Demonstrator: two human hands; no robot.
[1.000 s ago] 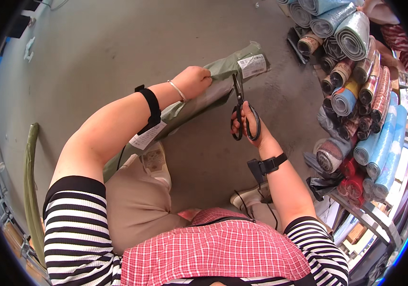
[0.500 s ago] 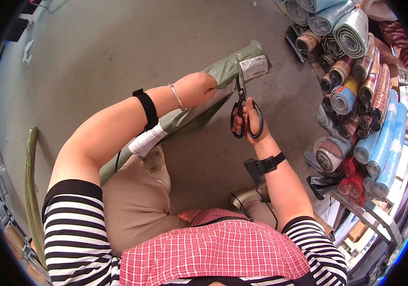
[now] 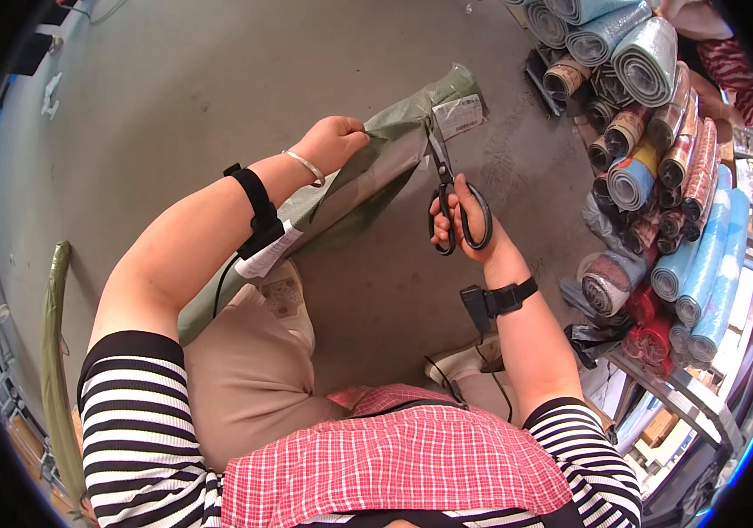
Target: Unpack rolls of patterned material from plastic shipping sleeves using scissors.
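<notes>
A long roll in green plastic wrapping [image 3: 403, 117] slants from beside my left leg to the upper middle. The wrapping is slit along part of its length, and a paler layer [image 3: 374, 187] shows inside. My left hand [image 3: 332, 143] pinches the far edge of the slit wrapping. In my right hand [image 3: 475, 222] are black-handled scissors [image 3: 439, 158], their blades pointing away from me. The blade tips meet the wrapping next to a white label [image 3: 459, 116] near its far end. Another white label [image 3: 264, 252] lies partly under my left wrist strap.
Several rolled mats in clear plastic [image 3: 646, 66] are stacked at the right, beside a metal frame [image 3: 689, 396]. A narrow green-wrapped roll [image 3: 54, 352] stands at the left. Another person's patterned sleeve [image 3: 735, 75] shows at the upper right. My shoes [image 3: 284, 295] are on the grey floor.
My left hand has moved left and up, pulling the wrapping's edge, so the slit gapes wider. The roll's far end has shifted slightly left. The scissors remain in my right hand.
</notes>
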